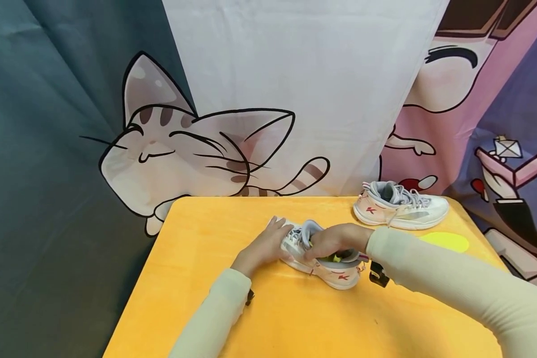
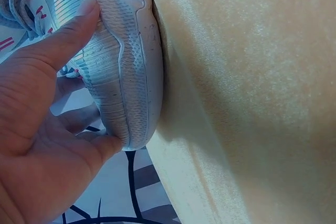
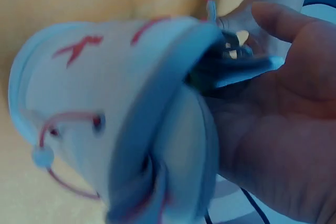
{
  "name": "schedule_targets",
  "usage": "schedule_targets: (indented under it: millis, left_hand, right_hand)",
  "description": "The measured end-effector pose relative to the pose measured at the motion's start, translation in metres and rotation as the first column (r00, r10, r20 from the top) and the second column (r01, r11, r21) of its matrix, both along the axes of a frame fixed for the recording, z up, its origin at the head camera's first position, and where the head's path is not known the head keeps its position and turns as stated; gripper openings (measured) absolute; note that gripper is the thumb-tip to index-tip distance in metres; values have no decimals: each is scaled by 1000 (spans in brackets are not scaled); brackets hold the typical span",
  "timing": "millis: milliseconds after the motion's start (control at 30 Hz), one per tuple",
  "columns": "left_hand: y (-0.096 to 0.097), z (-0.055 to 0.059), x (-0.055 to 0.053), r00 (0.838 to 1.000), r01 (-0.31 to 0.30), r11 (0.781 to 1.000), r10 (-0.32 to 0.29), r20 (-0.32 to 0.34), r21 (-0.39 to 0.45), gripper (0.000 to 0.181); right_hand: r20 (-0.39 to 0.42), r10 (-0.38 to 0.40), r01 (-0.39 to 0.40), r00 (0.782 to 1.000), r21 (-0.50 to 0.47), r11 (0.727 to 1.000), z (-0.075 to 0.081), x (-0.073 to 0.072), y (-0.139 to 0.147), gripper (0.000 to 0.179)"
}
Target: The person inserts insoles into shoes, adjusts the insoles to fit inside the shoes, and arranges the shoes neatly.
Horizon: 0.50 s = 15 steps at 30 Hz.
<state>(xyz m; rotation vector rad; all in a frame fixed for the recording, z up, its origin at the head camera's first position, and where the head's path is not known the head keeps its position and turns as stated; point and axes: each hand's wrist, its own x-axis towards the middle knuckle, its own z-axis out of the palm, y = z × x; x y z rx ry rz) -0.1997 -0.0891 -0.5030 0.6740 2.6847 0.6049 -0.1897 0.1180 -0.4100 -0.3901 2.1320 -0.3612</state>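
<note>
A white sneaker (image 1: 340, 276) with a red logo lies on the yellow table, its toe toward the far left. My left hand (image 1: 268, 243) grips the toe end; in the left wrist view the thumb presses over the ribbed upper (image 2: 107, 51) and the fingers wrap the far side. My right hand (image 1: 335, 239) reaches into the shoe's opening from above, its fingers hidden inside. Beside them a bit of yellow insole (image 1: 337, 258) shows within the shoe. The right wrist view has the heel (image 3: 79, 87) up close, with a beaded pink cord (image 3: 43, 157).
The matching sneaker (image 1: 407, 219) stands at the table's back right corner. A flat yellow insole (image 1: 447, 242) lies just in front of it. A printed cloth with a cartoon cat (image 1: 197, 154) hangs behind the table's back edge (image 1: 232, 199).
</note>
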Motion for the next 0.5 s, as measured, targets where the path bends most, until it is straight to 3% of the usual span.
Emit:
schedule_targets:
  millis: [167, 333, 433, 500]
  left_hand:
    - [0, -1, 0, 1000, -2, 1000, 2, 1, 5, 88]
    - [-1, 0, 1, 1000, 0, 1000, 0, 17, 12, 88]
    - [-2, 0, 1, 1000, -7, 1000, 6, 16, 18, 89]
    - [-3, 0, 2, 1000, -7, 1000, 7, 12, 23, 89]
  right_hand:
    - [9, 4, -4, 1000, -27, 1000, -4, 1, 0, 50]
    - [-9, 12, -12, 1000, 3, 1000, -1, -1, 6, 72]
    - [-36, 49, -49, 998, -1, 999, 4, -2, 8, 62]
    - [-35, 79, -79, 996, -16, 997, 10, -2, 9, 46]
